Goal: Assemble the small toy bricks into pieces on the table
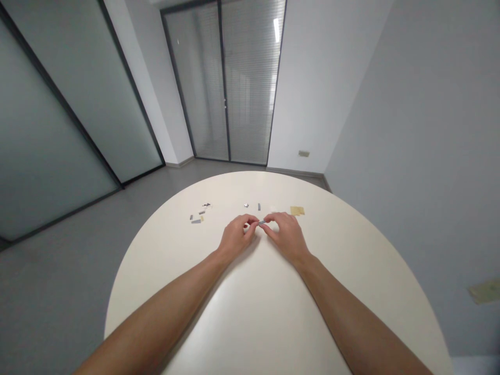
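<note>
Between my two hands, just above the middle of the table, is a small grey-blue bar-shaped piece (261, 223). The fingertips of my left hand (238, 232) pinch its left end. Thumb and finger of my right hand (287, 234) close on its right end. What the piece is exactly is too small to tell. Just beyond the hands lie a short grey piece (259, 207) and a little cluster of shiny metal bits (246, 205).
On the round cream table (250, 312), a grey strip (196, 222), a small dark grey piece (202, 212) and several tiny dark bits (207, 205) lie at the left. Yellowish paper pieces (297, 210) lie right of my hands. Glass doors (226, 83) stand behind.
</note>
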A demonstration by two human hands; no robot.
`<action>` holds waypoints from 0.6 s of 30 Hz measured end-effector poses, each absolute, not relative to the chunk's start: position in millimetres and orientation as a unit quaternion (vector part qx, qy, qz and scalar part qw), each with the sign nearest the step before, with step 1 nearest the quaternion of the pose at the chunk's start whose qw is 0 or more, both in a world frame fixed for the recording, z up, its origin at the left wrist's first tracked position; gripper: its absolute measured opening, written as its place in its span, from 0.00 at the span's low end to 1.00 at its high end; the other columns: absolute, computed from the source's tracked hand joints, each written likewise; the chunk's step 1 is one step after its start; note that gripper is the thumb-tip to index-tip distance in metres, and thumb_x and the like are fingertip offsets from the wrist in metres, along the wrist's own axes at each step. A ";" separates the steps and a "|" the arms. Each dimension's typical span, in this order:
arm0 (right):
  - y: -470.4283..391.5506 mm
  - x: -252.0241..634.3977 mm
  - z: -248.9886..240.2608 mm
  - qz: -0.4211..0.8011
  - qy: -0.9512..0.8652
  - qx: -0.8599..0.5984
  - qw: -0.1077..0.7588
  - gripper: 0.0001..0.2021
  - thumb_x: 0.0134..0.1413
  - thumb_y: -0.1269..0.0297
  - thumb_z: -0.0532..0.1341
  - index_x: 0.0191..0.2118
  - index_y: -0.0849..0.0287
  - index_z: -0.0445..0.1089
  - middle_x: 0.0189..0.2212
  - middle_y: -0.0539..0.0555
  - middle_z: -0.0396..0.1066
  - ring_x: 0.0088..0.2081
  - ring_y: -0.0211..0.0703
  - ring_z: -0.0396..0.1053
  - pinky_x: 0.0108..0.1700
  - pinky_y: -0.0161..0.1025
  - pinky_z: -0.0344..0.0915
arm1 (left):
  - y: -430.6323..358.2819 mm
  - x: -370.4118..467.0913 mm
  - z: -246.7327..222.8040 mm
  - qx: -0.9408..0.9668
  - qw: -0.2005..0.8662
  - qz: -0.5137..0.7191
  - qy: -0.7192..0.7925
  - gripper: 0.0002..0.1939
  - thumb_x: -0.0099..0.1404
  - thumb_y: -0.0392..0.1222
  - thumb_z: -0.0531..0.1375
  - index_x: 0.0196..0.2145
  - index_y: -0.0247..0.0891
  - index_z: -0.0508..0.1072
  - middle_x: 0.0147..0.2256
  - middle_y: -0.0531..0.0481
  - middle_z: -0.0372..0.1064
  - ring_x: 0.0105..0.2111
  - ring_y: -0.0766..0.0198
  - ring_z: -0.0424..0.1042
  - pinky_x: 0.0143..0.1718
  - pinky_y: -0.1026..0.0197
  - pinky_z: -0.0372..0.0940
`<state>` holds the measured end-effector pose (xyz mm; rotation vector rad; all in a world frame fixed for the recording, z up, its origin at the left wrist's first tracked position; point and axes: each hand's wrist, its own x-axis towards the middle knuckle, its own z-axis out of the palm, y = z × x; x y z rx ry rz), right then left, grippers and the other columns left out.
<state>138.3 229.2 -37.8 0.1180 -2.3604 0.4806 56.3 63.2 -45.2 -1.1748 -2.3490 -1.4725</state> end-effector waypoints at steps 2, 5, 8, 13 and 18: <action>229.7 138.2 -38.0 0.187 -0.913 0.043 0.361 0.08 0.63 0.57 0.62 0.41 0.55 0.71 0.39 0.53 0.77 0.43 0.48 0.72 0.48 0.46 0.61 | 63.1 56.4 -45.2 -0.393 0.068 -0.485 -0.778 0.07 0.69 0.40 0.57 0.41 0.41 0.75 0.40 0.49 0.77 0.41 0.61 0.74 0.42 0.58 0.70; 230.3 137.9 -38.3 0.188 -0.912 0.040 0.364 0.08 0.64 0.57 0.61 0.41 0.55 0.71 0.39 0.54 0.77 0.43 0.49 0.72 0.47 0.46 0.61 | 62.6 56.9 -44.5 -0.394 0.071 -0.484 -0.778 0.07 0.67 0.39 0.58 0.41 0.41 0.75 0.41 0.49 0.77 0.42 0.61 0.74 0.43 0.58 0.70; 230.5 137.6 -38.4 0.188 -0.912 0.039 0.363 0.08 0.64 0.57 0.60 0.40 0.55 0.71 0.38 0.54 0.77 0.42 0.49 0.72 0.47 0.47 0.61 | 62.3 57.2 -43.8 -0.396 0.076 -0.479 -0.779 0.07 0.67 0.38 0.58 0.41 0.41 0.75 0.41 0.49 0.77 0.42 0.61 0.73 0.43 0.58 0.69; 230.6 137.4 -38.6 0.186 -0.913 0.043 0.359 0.08 0.65 0.57 0.60 0.40 0.55 0.71 0.38 0.53 0.77 0.42 0.48 0.72 0.47 0.46 0.61 | 62.4 55.4 -44.8 -0.391 0.090 -0.474 -0.784 0.07 0.68 0.39 0.58 0.41 0.41 0.75 0.40 0.50 0.76 0.42 0.61 0.73 0.43 0.57 0.69; 231.0 136.9 -39.7 0.184 -0.915 0.045 0.357 0.08 0.65 0.57 0.60 0.40 0.55 0.71 0.38 0.54 0.77 0.42 0.49 0.72 0.47 0.47 0.61 | 61.7 52.8 -46.7 -0.364 0.105 -0.476 -0.794 0.07 0.68 0.40 0.59 0.42 0.41 0.75 0.40 0.49 0.76 0.41 0.60 0.74 0.43 0.56 0.69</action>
